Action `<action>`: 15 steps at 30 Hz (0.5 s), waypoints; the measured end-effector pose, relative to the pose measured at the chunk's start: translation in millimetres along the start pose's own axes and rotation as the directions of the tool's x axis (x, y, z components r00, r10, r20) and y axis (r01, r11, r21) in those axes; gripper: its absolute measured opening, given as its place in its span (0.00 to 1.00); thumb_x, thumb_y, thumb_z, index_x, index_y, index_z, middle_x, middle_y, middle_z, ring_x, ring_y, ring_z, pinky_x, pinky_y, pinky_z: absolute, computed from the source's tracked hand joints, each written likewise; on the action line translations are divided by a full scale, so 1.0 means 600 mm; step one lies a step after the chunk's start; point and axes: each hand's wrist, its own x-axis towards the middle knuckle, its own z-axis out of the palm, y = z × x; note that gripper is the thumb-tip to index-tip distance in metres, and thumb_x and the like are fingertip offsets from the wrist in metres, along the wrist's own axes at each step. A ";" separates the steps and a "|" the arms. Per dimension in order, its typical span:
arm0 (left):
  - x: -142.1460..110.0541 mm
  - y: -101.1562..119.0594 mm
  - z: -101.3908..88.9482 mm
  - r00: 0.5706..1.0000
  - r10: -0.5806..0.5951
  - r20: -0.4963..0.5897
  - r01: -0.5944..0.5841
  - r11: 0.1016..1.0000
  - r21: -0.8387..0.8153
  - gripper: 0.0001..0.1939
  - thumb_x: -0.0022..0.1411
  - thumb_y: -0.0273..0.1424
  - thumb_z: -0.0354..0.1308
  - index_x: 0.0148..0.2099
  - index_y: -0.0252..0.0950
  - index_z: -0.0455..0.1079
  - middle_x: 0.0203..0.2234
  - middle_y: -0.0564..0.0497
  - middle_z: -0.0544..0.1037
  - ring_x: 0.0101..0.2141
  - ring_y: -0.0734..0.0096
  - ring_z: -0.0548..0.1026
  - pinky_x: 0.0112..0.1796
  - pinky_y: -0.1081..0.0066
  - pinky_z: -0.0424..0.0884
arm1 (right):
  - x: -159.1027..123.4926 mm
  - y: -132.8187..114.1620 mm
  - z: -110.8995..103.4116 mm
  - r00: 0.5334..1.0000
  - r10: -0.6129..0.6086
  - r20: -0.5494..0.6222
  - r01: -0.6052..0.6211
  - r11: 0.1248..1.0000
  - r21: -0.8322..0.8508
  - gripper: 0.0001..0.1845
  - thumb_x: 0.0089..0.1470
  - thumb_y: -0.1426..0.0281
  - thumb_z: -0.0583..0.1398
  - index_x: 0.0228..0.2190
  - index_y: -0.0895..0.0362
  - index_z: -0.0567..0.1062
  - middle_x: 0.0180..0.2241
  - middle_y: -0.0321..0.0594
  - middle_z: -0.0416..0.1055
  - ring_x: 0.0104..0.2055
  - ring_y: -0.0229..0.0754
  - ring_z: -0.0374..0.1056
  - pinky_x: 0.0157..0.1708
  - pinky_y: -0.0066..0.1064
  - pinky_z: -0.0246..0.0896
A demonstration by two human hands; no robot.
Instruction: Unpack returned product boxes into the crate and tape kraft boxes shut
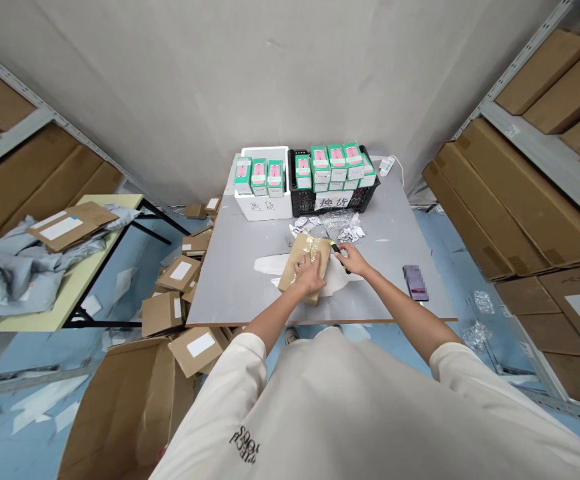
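Observation:
A small brown cardboard box (294, 261) with shiny clear tape across its top lies on the grey table (230, 280) in front of me. My left hand (310, 275) rests on top of the box with its fingers spread. In my right hand (353, 259) is a yellow and black utility knife (335, 248), its blade end pointing up and left beside the box's right edge. The fingers are wrapped round its handle. Scraps of torn white paper (352, 232) and crumpled clear plastic (337, 219) lie just beyond the box.
A white foam bin (265, 208) and a black crate (303, 202) hold green and pink boxes (320, 157) at the back. A phone (415, 283) lies right. Opened cartons (173, 310) pile up left of the table, near a large open carton (120, 400). Shelves of cartons flank both sides.

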 end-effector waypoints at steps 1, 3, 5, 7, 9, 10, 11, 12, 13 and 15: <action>-0.004 -0.009 -0.005 0.997 0.064 0.030 -0.064 0.998 0.013 0.58 0.48 0.38 0.67 0.75 0.42 0.40 0.70 0.30 0.52 0.68 0.36 0.53 0.61 0.40 0.52 | 0.000 0.002 0.001 1.000 0.012 -0.010 -0.011 1.000 0.020 0.14 0.58 0.60 0.58 0.43 0.54 0.73 0.54 0.47 0.70 0.60 0.51 0.64 0.61 0.43 0.58; -0.011 -0.032 -0.017 0.973 0.209 0.098 -0.213 0.976 0.040 0.58 0.48 0.33 0.66 0.75 0.45 0.40 0.71 0.33 0.50 0.69 0.39 0.51 0.62 0.41 0.51 | -0.003 0.004 0.004 0.999 0.051 0.008 -0.052 0.993 0.108 0.14 0.58 0.60 0.59 0.43 0.53 0.72 0.52 0.45 0.72 0.58 0.50 0.66 0.59 0.43 0.60; -0.015 -0.057 -0.032 0.940 0.313 0.133 -0.325 0.942 0.080 0.57 0.48 0.27 0.64 0.75 0.46 0.39 0.71 0.36 0.51 0.69 0.44 0.51 0.64 0.42 0.48 | -0.009 0.003 0.010 0.992 0.101 0.076 -0.116 0.965 0.235 0.13 0.58 0.59 0.59 0.42 0.53 0.71 0.46 0.43 0.75 0.53 0.48 0.69 0.55 0.41 0.64; -0.015 -0.076 -0.044 0.920 0.364 0.147 -0.382 0.916 0.120 0.58 0.46 0.24 0.64 0.74 0.47 0.40 0.70 0.37 0.53 0.69 0.46 0.52 0.64 0.42 0.46 | -0.019 0.000 0.018 0.979 0.138 0.152 -0.183 0.924 0.337 0.14 0.58 0.59 0.60 0.41 0.54 0.70 0.41 0.42 0.76 0.47 0.47 0.72 0.50 0.38 0.68; -0.013 -0.085 -0.050 0.915 0.378 0.137 -0.396 0.907 0.143 0.56 0.46 0.23 0.65 0.73 0.46 0.43 0.67 0.37 0.57 0.68 0.45 0.54 0.64 0.42 0.46 | -0.030 -0.004 0.025 0.966 0.153 0.207 -0.223 0.898 0.380 0.14 0.57 0.58 0.60 0.40 0.54 0.69 0.37 0.41 0.76 0.43 0.45 0.73 0.46 0.36 0.69; -0.011 -0.084 -0.051 0.920 0.373 0.121 -0.388 0.910 0.146 0.54 0.47 0.25 0.67 0.72 0.45 0.45 0.65 0.37 0.59 0.66 0.45 0.56 0.64 0.43 0.46 | -0.036 -0.006 0.028 0.962 0.149 0.227 -0.230 0.893 0.387 0.15 0.57 0.58 0.61 0.40 0.54 0.69 0.37 0.40 0.76 0.42 0.45 0.73 0.45 0.36 0.69; -0.010 -0.081 -0.050 0.926 0.364 0.100 -0.376 0.916 0.141 0.51 0.48 0.28 0.68 0.71 0.44 0.48 0.63 0.37 0.61 0.65 0.44 0.58 0.64 0.44 0.47 | -0.041 -0.007 0.029 0.958 0.142 0.249 -0.234 0.889 0.395 0.15 0.57 0.58 0.61 0.40 0.54 0.68 0.36 0.40 0.76 0.42 0.45 0.74 0.45 0.35 0.69; -0.008 -0.075 -0.047 0.933 0.352 0.079 -0.360 0.924 0.132 0.48 0.49 0.32 0.69 0.69 0.43 0.51 0.62 0.37 0.63 0.64 0.43 0.60 0.64 0.45 0.48 | -0.046 -0.007 0.030 0.953 0.133 0.273 -0.239 0.883 0.404 0.14 0.57 0.58 0.61 0.40 0.54 0.68 0.36 0.40 0.77 0.42 0.44 0.74 0.45 0.35 0.69; -0.007 -0.068 -0.044 0.938 0.341 0.062 -0.347 0.930 0.120 0.45 0.50 0.35 0.69 0.67 0.42 0.55 0.60 0.37 0.64 0.62 0.43 0.61 0.63 0.46 0.50 | -0.050 -0.006 0.028 0.947 0.125 0.297 -0.246 0.876 0.415 0.14 0.57 0.58 0.61 0.40 0.54 0.68 0.36 0.40 0.77 0.42 0.44 0.74 0.45 0.35 0.69; -0.004 -0.054 -0.035 0.943 0.330 0.044 -0.333 0.937 0.106 0.40 0.51 0.40 0.70 0.63 0.41 0.59 0.58 0.38 0.66 0.61 0.43 0.63 0.62 0.48 0.52 | -0.055 0.000 0.020 0.933 0.118 0.340 -0.264 0.866 0.424 0.14 0.58 0.58 0.60 0.41 0.54 0.68 0.37 0.41 0.78 0.43 0.44 0.75 0.45 0.34 0.69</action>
